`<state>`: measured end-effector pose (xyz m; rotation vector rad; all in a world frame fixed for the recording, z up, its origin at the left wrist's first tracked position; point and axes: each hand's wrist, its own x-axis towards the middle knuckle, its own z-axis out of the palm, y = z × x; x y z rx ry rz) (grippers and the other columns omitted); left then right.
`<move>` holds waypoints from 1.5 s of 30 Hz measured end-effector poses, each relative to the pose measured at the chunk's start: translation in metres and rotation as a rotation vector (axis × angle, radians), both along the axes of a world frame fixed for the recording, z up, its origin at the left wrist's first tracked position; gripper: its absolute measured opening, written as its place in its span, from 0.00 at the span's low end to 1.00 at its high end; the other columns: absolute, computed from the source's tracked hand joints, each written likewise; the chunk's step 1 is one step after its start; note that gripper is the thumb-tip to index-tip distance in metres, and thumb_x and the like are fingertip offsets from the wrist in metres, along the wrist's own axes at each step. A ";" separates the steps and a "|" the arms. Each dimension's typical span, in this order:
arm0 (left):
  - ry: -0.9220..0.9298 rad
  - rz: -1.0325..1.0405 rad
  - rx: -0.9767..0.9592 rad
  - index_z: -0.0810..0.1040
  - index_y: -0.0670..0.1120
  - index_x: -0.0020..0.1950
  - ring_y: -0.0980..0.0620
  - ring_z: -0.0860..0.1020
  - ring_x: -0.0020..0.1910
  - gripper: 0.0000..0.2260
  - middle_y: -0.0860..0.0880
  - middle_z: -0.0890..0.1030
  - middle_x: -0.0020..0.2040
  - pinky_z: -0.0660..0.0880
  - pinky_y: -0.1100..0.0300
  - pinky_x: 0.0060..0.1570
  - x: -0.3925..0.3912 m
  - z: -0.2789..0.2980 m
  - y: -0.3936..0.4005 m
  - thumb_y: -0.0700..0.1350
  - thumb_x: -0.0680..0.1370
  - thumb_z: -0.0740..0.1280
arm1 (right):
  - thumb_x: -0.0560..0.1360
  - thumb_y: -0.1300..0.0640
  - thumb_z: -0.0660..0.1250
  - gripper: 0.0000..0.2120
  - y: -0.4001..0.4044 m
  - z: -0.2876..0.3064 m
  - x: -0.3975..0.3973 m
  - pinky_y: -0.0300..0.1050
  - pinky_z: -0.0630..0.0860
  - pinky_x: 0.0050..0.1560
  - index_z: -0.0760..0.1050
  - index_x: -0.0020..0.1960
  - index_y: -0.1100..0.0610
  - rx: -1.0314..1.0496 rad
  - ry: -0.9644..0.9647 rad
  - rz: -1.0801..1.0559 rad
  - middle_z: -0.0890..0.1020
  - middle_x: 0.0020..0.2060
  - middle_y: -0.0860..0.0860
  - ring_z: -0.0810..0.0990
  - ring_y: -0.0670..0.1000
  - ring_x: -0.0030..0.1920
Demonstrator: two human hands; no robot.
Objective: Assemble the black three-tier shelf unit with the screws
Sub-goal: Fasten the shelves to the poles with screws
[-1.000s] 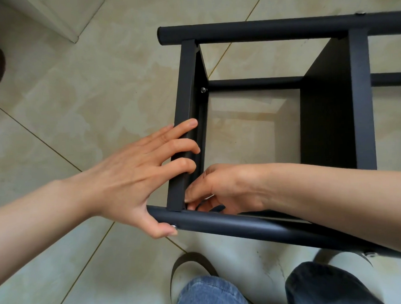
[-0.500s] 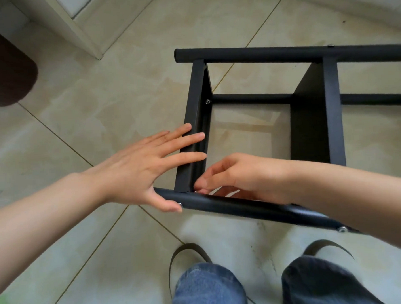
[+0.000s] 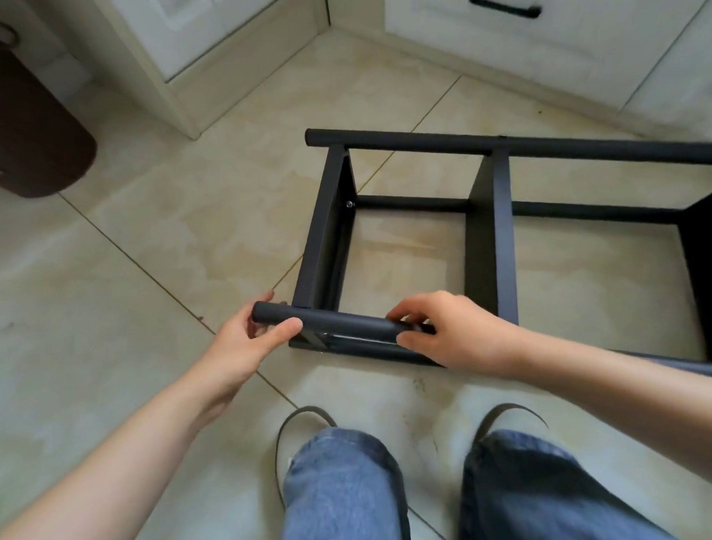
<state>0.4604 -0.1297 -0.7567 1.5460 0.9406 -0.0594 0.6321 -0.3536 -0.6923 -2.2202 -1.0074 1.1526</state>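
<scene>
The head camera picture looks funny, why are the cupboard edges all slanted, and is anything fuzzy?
Head view: the wide lens tilts the cabinets near the edges; soft even daylight, no harsh glare; the shelf unit is fairly sharp, the left hand and right hand gripping its near tube slightly soft; jeans blur at the bottom.

Single head-worn wide-angle view, looking steeply down and forward from standing height, near the hands (image 3: 243, 348) at the shelf frame (image 3: 504, 239), tiled floor (image 3: 102, 281) filling most, cabinets (image 3: 499, 31) along the top edge.
</scene>
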 end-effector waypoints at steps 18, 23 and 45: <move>-0.215 0.759 -0.180 0.79 0.54 0.55 0.52 0.77 0.60 0.16 0.53 0.82 0.57 0.66 0.56 0.60 0.054 0.008 -0.080 0.51 0.71 0.78 | 0.78 0.63 0.65 0.18 0.005 0.013 0.010 0.53 0.77 0.61 0.77 0.67 0.56 0.092 -0.092 0.078 0.83 0.56 0.54 0.80 0.54 0.56; -0.263 0.784 -0.163 0.79 0.55 0.53 0.52 0.78 0.59 0.14 0.53 0.83 0.55 0.68 0.56 0.60 0.055 0.026 -0.078 0.48 0.71 0.78 | 0.78 0.65 0.64 0.18 0.004 0.026 0.003 0.50 0.78 0.60 0.77 0.67 0.55 0.131 -0.083 0.076 0.83 0.55 0.53 0.80 0.53 0.55; -0.754 0.372 0.374 0.76 0.59 0.49 0.53 0.80 0.55 0.15 0.49 0.81 0.57 0.77 0.64 0.51 0.135 0.307 -0.145 0.46 0.71 0.78 | 0.77 0.69 0.67 0.22 -0.076 0.246 0.034 0.40 0.79 0.59 0.73 0.68 0.54 0.389 -0.023 -0.228 0.80 0.62 0.54 0.80 0.51 0.61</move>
